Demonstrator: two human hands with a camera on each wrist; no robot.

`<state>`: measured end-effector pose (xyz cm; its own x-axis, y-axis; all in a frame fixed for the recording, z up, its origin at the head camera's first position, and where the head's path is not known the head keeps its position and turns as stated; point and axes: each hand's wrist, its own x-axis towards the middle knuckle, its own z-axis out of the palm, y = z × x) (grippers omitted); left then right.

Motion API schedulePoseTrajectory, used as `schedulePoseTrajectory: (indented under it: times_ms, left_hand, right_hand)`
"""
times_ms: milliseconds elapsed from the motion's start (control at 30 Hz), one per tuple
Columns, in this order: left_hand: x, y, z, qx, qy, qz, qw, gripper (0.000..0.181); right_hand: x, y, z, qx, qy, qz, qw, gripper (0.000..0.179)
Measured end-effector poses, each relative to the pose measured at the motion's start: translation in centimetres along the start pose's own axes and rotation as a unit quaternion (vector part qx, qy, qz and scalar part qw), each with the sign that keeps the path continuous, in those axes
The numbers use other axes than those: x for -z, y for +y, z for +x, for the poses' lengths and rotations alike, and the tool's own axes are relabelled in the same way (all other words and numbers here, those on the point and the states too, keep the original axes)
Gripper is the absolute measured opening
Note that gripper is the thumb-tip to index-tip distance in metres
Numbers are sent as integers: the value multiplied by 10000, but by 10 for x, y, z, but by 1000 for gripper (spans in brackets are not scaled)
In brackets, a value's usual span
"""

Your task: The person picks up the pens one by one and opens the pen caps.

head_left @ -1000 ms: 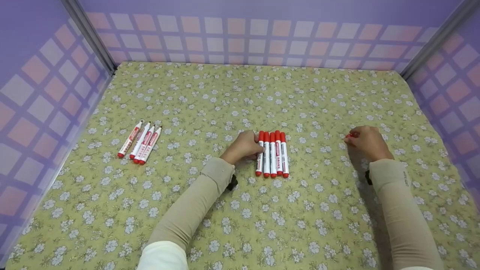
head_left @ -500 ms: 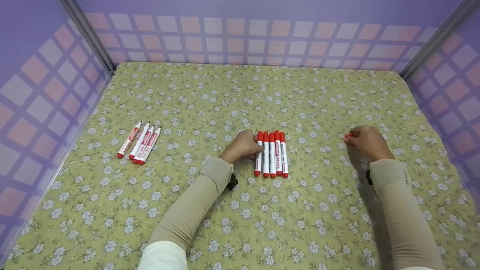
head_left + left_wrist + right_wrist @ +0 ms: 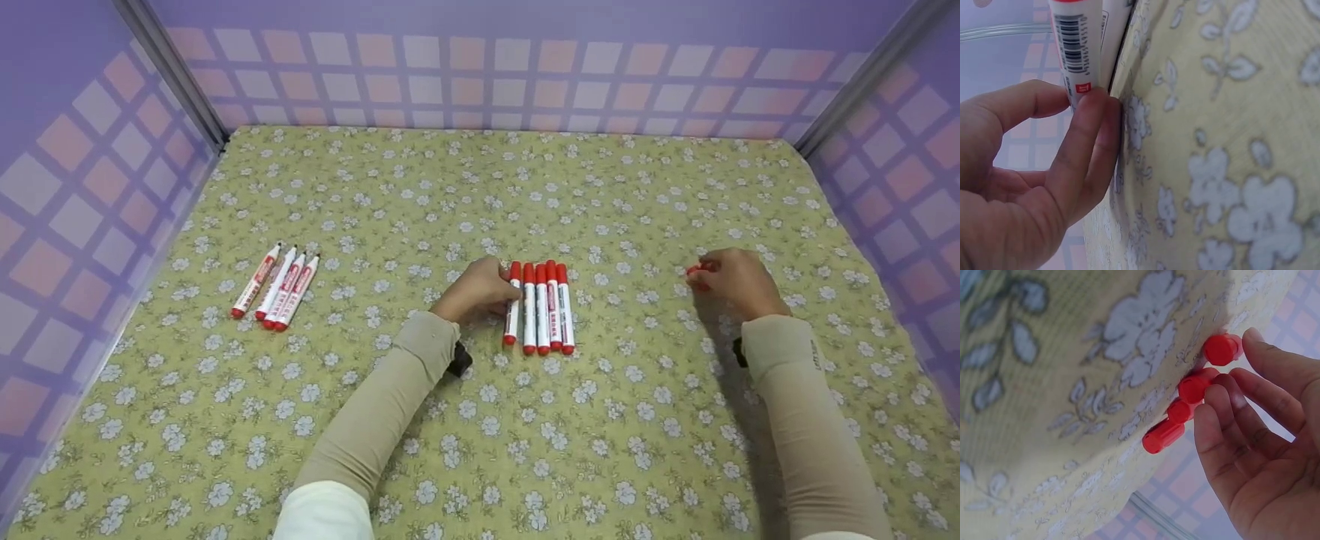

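Note:
A white marker [image 3: 513,304] with a red cap stands at the left end of a row of capped markers [image 3: 555,309]. My left hand [image 3: 480,289] pinches it between thumb and fingers, and its lower end angles slightly away from the row. The left wrist view shows the barcode on the held marker [image 3: 1075,42]. At the right, my right hand [image 3: 741,283] is low over the cloth beside several loose red caps [image 3: 1163,435]. Its fingers are parted and loosely bent around the nearer red cap [image 3: 1221,350], with fingertips at another cap [image 3: 1193,387].
Several uncapped markers [image 3: 291,292] lie side by side at the left, dark tips pointing away from me. A flowered yellow-green cloth [image 3: 420,202] covers the table. Purple checked panels [image 3: 480,75] enclose the back and both sides.
My left hand has shifted slightly left with the leftmost marker, opening a small gap at its lower end. My right hand stays nearly in place, with more red visible at its fingertips.

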<state>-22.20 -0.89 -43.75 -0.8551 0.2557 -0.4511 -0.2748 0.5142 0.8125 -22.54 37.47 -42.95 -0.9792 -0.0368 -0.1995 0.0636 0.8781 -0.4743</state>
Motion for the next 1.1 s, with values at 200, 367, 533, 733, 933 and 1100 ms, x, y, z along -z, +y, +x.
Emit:
schedulePoseTrajectory:
  times_ms: [200,367,533,733,933,1100]
  left_hand:
    - [5,0,1,-119,54,299,9995,32]
    - [12,3,0,-238,92,448,9987,31]
    - [18,6,-5,-148,35,420,9990,20]
    - [26,10,-8,-176,-59,465,9987,39]
    - [31,13,-11,-366,-15,501,9981,38]
    - [34,14,-14,-584,94,663,9960,38]
  right_hand:
    - [6,-2,-3,94,51,81,9999,43]
    - [9,-3,-2,168,39,-30,9998,46]
    - [11,-6,-2,141,46,26,9999,47]
    - [11,-14,-2,196,120,-112,9997,45]
    - [12,-27,-2,537,273,-259,9978,45]
    - [11,-38,-3,870,334,-291,9952,44]
